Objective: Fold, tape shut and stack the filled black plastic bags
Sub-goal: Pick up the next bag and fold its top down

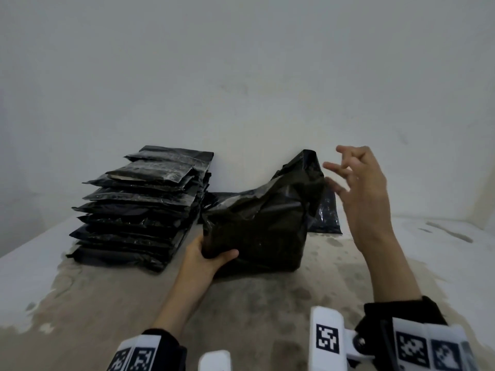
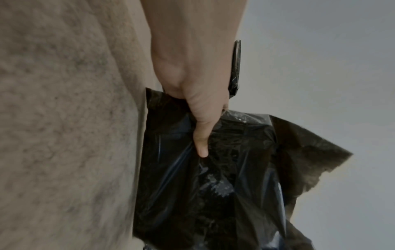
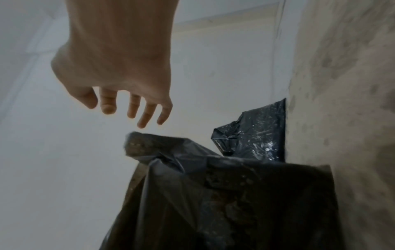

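- Left grip [image 1: 207,254] clasps the filled bag's [image 1: 257,231] lower left corner on the counter [image 1: 267,303] (contents hidden).
- Right grip [image 1: 359,183] released, fingers spread beside the raised bag mouth.
- Stack [image 1: 142,207] stands left; another bag [image 1: 328,212] behind, mostly hidden.

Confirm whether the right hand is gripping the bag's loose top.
No, the right hand hovers with spread fingers just clear of the crumpled black plastic bag.
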